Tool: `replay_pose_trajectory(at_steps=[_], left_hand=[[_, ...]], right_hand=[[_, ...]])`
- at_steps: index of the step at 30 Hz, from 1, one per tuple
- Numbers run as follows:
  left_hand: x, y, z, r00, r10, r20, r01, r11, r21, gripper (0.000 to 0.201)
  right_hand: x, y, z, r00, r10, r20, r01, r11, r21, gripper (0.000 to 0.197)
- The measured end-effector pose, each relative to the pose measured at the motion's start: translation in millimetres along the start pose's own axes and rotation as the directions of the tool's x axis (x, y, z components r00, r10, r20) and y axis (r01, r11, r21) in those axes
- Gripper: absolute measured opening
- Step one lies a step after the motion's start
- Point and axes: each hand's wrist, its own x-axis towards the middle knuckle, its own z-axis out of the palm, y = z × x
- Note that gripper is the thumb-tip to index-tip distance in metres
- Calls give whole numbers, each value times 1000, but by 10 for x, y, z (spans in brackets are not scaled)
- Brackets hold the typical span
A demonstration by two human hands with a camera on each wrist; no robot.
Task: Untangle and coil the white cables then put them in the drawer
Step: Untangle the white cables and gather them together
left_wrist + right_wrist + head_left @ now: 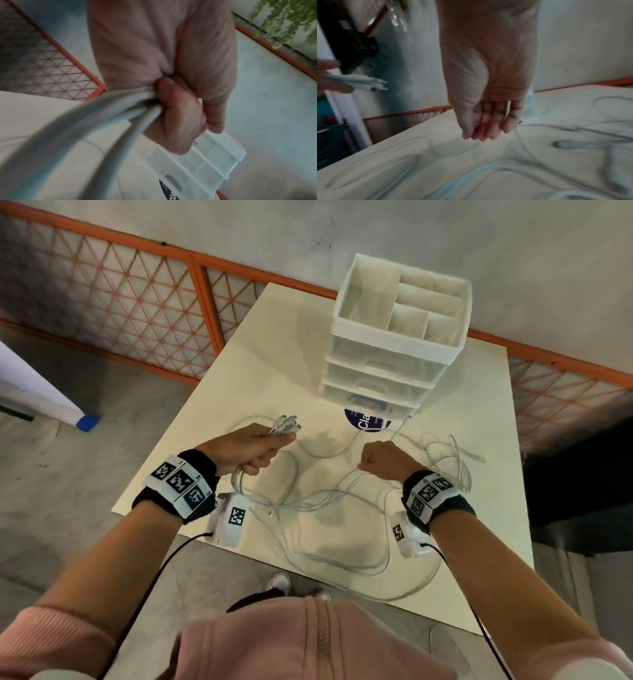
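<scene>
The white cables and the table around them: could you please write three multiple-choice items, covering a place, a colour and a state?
1. Where does the drawer unit stand?
A. On the floor
B. At the table's far side
C. At the table's near edge

2. What colour is the railing frame?
A. Orange
B. Green
C. Black

3. What is the left hand doing?
A. Lying flat
B. Pulling a drawer
C. Gripping a bundle of cable ends

Answers:
1 B: the drawer unit stands far back on the table.
2 A: the railing frame is orange.
3 C: the left hand holds the cable ends, connectors sticking out.
</scene>
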Motion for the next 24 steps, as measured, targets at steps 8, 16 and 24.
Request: replay_pose_trajectory(at_steps=[8,16,24], left_hand=[[-160,-256,-63,997,-60,-44,51,981,-186,46],[-89,-319,-51,983,69,-169,-95,984,-154,45],[265,133,189,915,234,-330,-284,953,-110,45]], right_hand=[[349,-848,684,897,-435,80,440,895,-68,29],[391,-811,446,957,-262,-123,269,962,46,9],[-56,-888,-217,948,-146,-281,300,699,649,10]])
